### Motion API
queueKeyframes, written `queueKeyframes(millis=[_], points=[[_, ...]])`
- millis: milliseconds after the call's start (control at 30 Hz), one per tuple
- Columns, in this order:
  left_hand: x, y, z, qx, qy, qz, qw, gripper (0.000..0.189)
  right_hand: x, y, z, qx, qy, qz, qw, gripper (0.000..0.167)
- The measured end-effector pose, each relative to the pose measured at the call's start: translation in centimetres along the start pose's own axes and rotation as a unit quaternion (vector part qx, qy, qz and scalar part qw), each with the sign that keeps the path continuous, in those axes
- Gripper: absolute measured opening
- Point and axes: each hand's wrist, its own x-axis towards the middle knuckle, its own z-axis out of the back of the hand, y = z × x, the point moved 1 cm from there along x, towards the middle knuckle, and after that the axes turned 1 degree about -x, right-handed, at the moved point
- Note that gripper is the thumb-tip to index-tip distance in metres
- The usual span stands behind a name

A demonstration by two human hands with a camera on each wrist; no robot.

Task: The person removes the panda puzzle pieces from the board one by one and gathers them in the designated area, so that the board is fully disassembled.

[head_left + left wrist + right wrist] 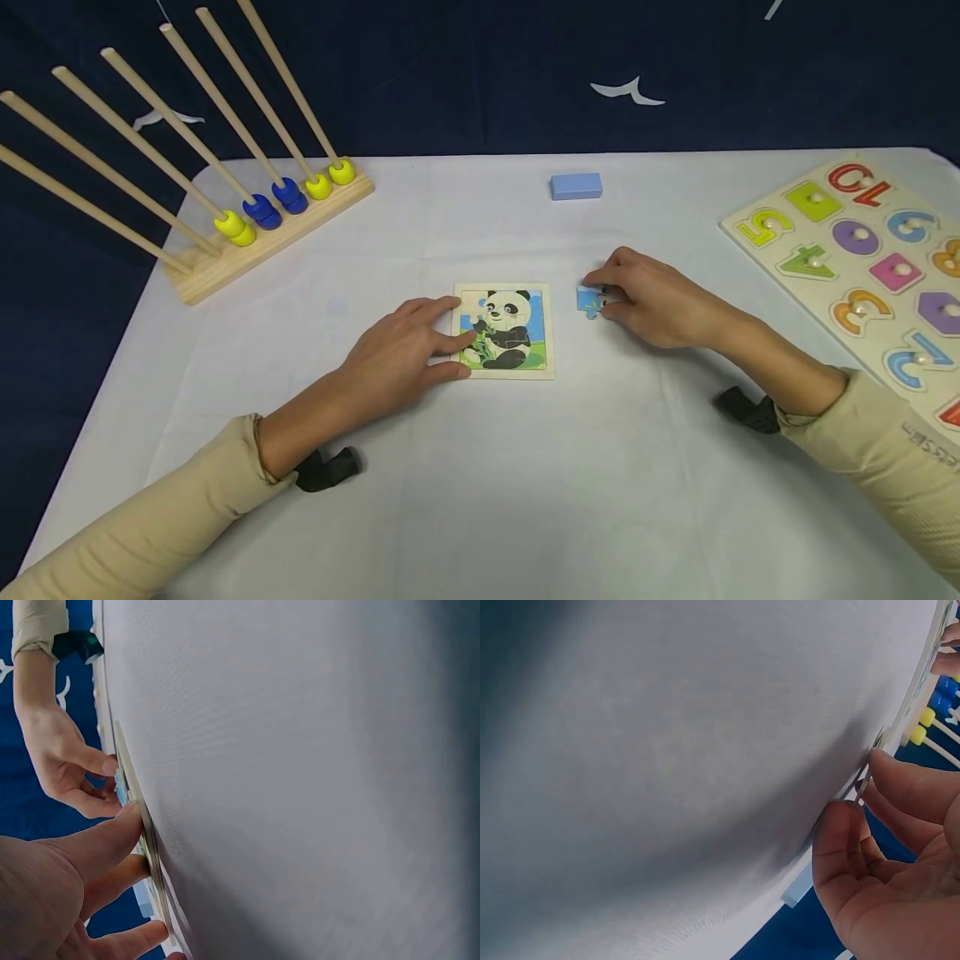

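Observation:
A square wooden panda puzzle (pixel 513 333) lies mid-table in the head view. At its upper left, a pale patch of bare board shows among the coloured pieces. The left hand (pixel 401 350) rests at the puzzle's left side, its fingers spread and fairly straight, with fingertips on the frame and picture. Right of the board, the right hand (pixel 656 296) pinches a blue puzzle piece (pixel 589 301) between thumb and fingers. Its fingers hide the piece's right part. In the right wrist view the piece (pixel 865 782) is seen edge-on, close over the white cloth.
A wooden bead abacus (pixel 277 242) with tall rods and blue and yellow beads stands at the back left. A blue block (pixel 576 186) lies at the back. To the right is a number puzzle board (pixel 795 283) with knobbed pieces, near the right forearm. White cloth (pixel 495 483) covers the table.

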Motion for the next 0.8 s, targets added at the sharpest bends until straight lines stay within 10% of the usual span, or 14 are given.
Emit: queueKeyframes(millis=[800], points=[[0.05, 0.16, 0.03, -0.008, -0.008, -0.009, 0.9999, 0.045, 0.11, 0.29, -0.23, -0.007, -0.002, -0.026, 0.9996, 0.038]])
